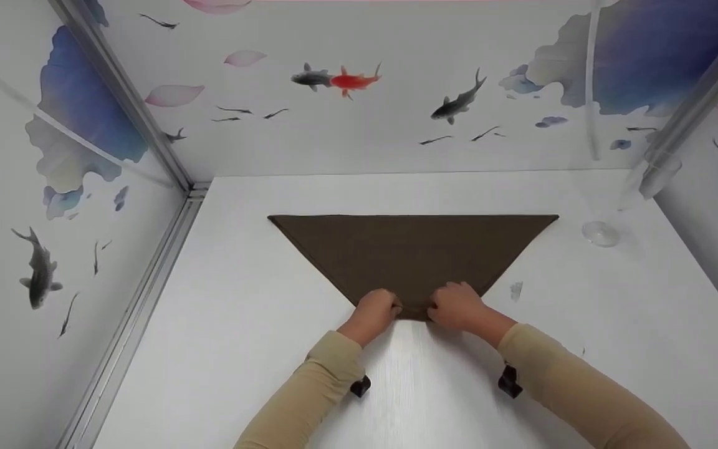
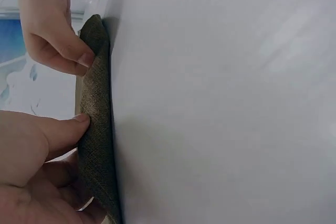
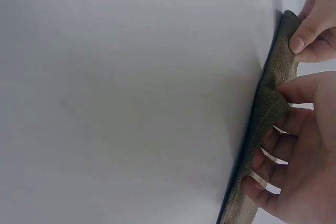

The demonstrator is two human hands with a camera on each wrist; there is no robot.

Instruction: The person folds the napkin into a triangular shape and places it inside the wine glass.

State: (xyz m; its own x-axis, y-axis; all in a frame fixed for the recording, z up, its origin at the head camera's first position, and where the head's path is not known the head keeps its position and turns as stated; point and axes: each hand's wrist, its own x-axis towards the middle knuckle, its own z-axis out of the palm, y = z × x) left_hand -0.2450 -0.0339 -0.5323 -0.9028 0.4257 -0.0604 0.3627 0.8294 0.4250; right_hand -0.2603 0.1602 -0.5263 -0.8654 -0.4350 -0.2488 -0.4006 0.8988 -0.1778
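While a brown cloth [image 1: 409, 255] lies on the white table [image 1: 240, 312], its long straight edge on the far side and its two slanting edges running in toward the near end, the head view shows both hands at that narrow near end. The left hand [image 1: 374, 312] grips it on the left and the right hand [image 1: 459, 305] on the right, with a short stretch of the near fold [image 1: 412, 316] showing between them. Most of the cloth spreads flat beyond the hands, on their far side. Well apart to the right sits a clear disc [image 1: 601, 234].

From the left wrist, the left thumb [image 2: 79, 121] presses the near face of the fold and the fingers curl behind it, pinching the cloth. The right hand pinches the same fold just beside it. The woven cloth looks soft, light and not fragile, with little slip; it should bend easily and skew if pulled unevenly, so the thick fold, held on both sides, seems the best place to grip.

From the right wrist, the right thumb [image 3: 295, 91] and fingertips hold the fold, which puckers beside the thumb. How hard either hand squeezes, I cannot tell.
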